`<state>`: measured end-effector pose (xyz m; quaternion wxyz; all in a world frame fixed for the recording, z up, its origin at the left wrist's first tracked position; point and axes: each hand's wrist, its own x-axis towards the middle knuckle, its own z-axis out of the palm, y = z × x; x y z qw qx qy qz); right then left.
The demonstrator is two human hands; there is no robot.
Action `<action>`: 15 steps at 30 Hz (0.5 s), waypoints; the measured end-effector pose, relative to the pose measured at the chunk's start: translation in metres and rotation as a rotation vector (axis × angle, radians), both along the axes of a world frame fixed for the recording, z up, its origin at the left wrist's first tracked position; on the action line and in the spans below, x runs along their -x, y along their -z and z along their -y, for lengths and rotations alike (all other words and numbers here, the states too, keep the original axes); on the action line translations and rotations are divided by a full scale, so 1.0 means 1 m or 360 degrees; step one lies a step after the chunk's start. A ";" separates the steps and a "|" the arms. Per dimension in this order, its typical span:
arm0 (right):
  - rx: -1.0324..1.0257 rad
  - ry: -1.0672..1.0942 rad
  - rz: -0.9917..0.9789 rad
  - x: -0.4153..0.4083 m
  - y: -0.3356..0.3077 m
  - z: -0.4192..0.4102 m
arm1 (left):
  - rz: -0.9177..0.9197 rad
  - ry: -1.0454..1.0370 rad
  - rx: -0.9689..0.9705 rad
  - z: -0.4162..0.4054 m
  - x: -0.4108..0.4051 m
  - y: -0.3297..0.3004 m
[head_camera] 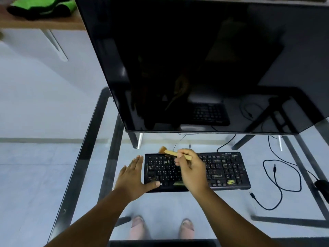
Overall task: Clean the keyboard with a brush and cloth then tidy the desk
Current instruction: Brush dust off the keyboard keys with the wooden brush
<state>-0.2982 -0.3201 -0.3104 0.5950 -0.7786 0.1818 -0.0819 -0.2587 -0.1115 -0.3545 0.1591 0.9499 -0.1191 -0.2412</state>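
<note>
A black keyboard (226, 171) lies on the glass desk (92, 157), with yellowish-green smears on its keys, mostly at the right and bottom. My right hand (191, 171) is over the keyboard's middle, shut on a small brush (170, 152) with a wooden handle. The brush's brown bristles point left over the keyboard's top edge. My left hand (132, 177) lies flat and open at the keyboard's left end, its thumb on the lower left corner. A green and black cloth (42, 7) sits on a wooden shelf at the top left.
A big dark monitor (195, 59) stands just behind the keyboard and overhangs it. Loose black cables (281, 179) curl on the glass at the right, by a black mouse (323, 186) at the right edge. The desk's dark metal frame shows through the glass.
</note>
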 end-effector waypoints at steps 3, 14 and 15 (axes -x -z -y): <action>0.0118 -0.0219 0.0027 -0.011 0.009 -0.022 | -0.0079 0.0064 -0.0019 -0.003 -0.001 0.008; 0.0540 -0.0212 0.0041 0.003 0.035 -0.027 | 0.0025 0.0205 -0.0067 -0.014 0.001 0.022; 0.0629 -0.0162 0.0037 0.003 0.038 -0.024 | 0.0034 0.0204 -0.0063 -0.014 0.001 0.022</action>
